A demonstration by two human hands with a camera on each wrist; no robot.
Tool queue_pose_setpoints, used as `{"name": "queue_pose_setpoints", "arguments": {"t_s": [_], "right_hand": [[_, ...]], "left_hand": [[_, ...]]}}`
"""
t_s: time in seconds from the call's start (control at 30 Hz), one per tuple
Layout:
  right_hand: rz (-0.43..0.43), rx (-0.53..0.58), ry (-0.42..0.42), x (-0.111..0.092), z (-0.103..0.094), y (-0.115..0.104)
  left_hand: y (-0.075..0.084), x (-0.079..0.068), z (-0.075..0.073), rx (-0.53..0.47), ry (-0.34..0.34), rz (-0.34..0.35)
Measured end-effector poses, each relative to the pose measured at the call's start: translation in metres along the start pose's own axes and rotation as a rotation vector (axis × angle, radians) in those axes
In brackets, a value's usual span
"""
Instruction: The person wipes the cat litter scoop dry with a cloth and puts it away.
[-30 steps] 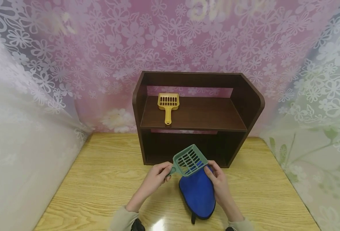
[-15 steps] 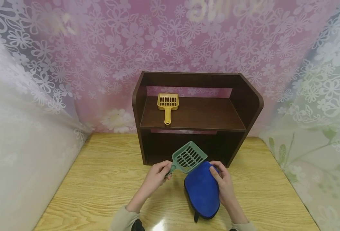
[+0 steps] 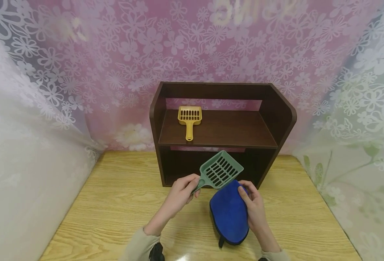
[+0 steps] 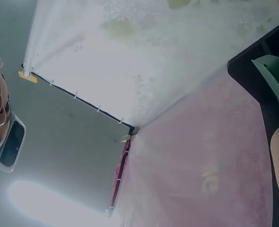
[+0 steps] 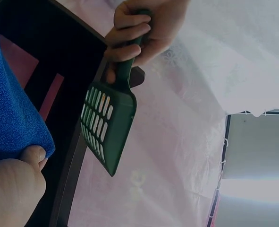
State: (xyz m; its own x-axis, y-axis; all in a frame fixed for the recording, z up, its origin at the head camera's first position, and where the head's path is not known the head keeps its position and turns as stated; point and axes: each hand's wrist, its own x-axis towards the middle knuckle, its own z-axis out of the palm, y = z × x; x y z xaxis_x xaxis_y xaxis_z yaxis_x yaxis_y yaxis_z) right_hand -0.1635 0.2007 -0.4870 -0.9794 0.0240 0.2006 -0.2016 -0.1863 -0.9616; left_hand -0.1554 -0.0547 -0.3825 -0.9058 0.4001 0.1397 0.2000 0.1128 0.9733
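My left hand (image 3: 180, 194) grips the handle of a green slotted litter scoop (image 3: 221, 169), its head pointing up and right. My right hand (image 3: 255, 208) pinches the upper right edge of a blue fleecy pad (image 3: 229, 215) with black edging and a small black loop at its lower end. In the head view, the scoop's lower edge meets the pad's top; I cannot tell if they touch. The right wrist view shows the solid side of the scoop (image 5: 120, 125) apart from the fleecy pad (image 5: 12, 109). Only part of the scoop (image 4: 272, 75) shows in the left wrist view.
Behind the hands, a dark brown two-tier shelf (image 3: 240, 127) stands on the wooden table (image 3: 113, 203). On its upper board, towards the left, lies a yellow litter scoop (image 3: 189, 125). Flower-patterned curtains (image 3: 113, 72) enclose the back and both sides.
Scoop and left hand dip left slightly, then shift up and right. The fleecy pad and right hand have moved a little to the right, and the scoop covers less of the pad.
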Motion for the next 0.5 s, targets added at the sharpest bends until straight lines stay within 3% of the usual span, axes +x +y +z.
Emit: {"name": "queue_pose_setpoints", "arguments": {"t_s": [0.17, 0.5], "right_hand": [[0.003, -0.010, -0.006, 0.001, -0.001, 0.000], [0.023, -0.027, -0.004, -0.001, -0.001, 0.000]], "left_hand": [[0.015, 0.010, 0.002, 0.042, 0.041, 0.016], [0.008, 0.051, 0.007, -0.030, 0.142, 0.063]]}}
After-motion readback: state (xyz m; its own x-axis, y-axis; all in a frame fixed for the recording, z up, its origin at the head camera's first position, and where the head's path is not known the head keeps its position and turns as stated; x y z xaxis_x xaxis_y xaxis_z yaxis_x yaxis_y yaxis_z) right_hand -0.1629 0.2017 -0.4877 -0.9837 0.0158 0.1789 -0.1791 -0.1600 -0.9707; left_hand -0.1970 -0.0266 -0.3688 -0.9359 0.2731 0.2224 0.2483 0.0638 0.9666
